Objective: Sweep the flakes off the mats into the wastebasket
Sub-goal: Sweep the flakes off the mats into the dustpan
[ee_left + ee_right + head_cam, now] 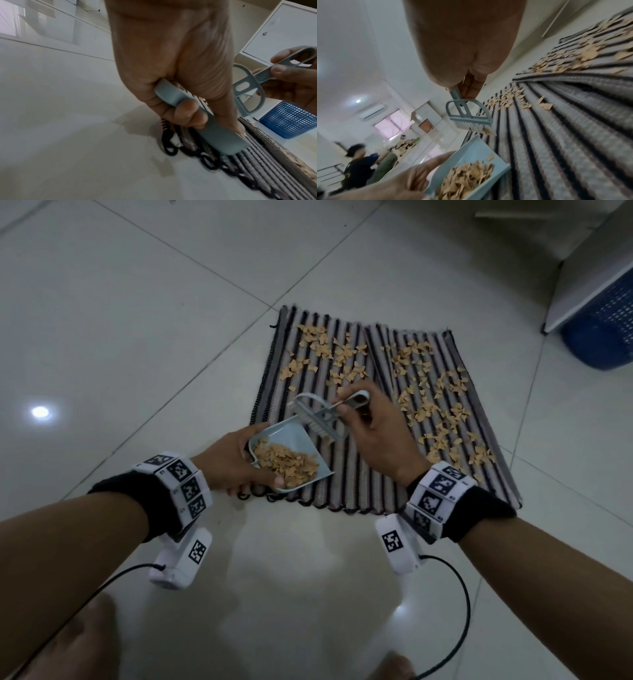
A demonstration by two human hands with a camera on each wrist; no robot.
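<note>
Two striped mats lie side by side on the floor: the left mat (318,405) and the right mat (445,405), both strewn with tan flakes (428,409). My left hand (236,463) grips a pale blue dustpan (291,440) by its handle (173,94) at the left mat's near edge; a heap of flakes (287,465) fills the pan (471,174). My right hand (373,433) pinches the handle of a small blue-grey brush (325,419), whose bristles (471,126) hang just above the mat beyond the pan's lip. The blue wastebasket (603,326) stands at the far right.
White cabinets (589,261) rise beside the wastebasket (289,120). Glossy white tiles (137,320) surround the mats. My bare feet (82,642) are at the bottom edge. In the right wrist view other people (358,166) sit far off across the room.
</note>
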